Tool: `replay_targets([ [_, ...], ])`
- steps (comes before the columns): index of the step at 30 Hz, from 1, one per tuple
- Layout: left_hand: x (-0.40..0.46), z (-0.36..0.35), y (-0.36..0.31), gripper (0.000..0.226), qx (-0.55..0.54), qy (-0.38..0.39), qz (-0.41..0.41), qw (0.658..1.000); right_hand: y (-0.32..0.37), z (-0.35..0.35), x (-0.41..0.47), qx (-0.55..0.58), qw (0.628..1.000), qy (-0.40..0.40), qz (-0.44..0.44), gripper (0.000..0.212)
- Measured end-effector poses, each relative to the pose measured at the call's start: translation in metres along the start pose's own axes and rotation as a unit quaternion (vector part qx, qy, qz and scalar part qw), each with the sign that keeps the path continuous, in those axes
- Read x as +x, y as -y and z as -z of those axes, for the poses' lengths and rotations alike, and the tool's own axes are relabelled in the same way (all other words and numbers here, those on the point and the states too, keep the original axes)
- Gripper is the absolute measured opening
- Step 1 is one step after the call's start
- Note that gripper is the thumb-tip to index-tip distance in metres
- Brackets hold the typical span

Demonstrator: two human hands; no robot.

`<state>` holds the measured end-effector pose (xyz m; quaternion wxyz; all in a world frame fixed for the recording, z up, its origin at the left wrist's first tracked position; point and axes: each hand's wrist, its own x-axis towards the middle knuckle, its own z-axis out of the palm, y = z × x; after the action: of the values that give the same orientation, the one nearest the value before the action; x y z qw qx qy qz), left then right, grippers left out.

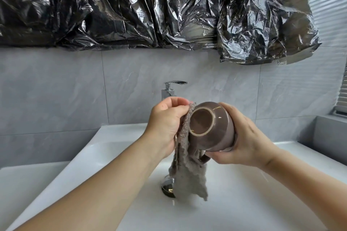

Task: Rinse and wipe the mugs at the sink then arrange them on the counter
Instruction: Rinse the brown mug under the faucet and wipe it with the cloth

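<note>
Right hand (244, 137) grips a glossy brown ceramic mug (212, 127), base outward; left hand (165, 124) pinches a fuzzy grey cloth (185, 167) against it.

The mug (216, 129) was held above the sink (244, 193), tipped on its side with its base toward the camera and its handle underneath. The right hand (242, 137) gripped it from the right; the left hand (165, 124) pressed the cloth (185, 165) against its left side, the cloth hanging down over the drain (168, 187). The faucet (170, 91) stood behind the hands, against the tiled wall (75, 90). Plastic sheeting (150, 9) hung above it.
</note>
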<state>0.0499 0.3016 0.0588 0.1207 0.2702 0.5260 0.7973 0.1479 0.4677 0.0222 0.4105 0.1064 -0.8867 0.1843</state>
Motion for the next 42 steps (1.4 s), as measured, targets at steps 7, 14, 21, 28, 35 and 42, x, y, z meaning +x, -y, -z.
replay_targets([
  [7,-0.001,0.0,0.003,0.02,0.116,0.035,-0.085,0.989,0.0,0.004,0.001,0.038,0.998,-0.032,-0.043,0.099],
  [14,-0.002,0.001,0.009,0.014,0.121,-0.013,-0.098,0.988,-0.005,0.004,0.001,0.023,0.997,-0.028,-0.073,0.103],
  [21,-0.001,0.002,0.007,0.016,0.071,0.023,-0.07,0.995,-0.004,0.003,0.0,0.03,0.993,-0.065,-0.091,0.096],
  [28,-0.008,-0.002,0.014,0.019,0.102,0.011,-0.126,0.987,-0.004,0.004,0.0,0.054,0.987,-0.092,-0.123,0.086],
  [35,-0.01,-0.003,0.023,0.023,0.181,-0.017,-0.206,0.961,-0.005,0.003,0.001,0.057,0.981,-0.081,-0.169,0.081],
  [42,-0.017,-0.005,0.024,0.023,0.249,0.018,-0.345,0.905,-0.005,0.002,0.001,0.048,0.979,-0.074,-0.184,0.088],
])
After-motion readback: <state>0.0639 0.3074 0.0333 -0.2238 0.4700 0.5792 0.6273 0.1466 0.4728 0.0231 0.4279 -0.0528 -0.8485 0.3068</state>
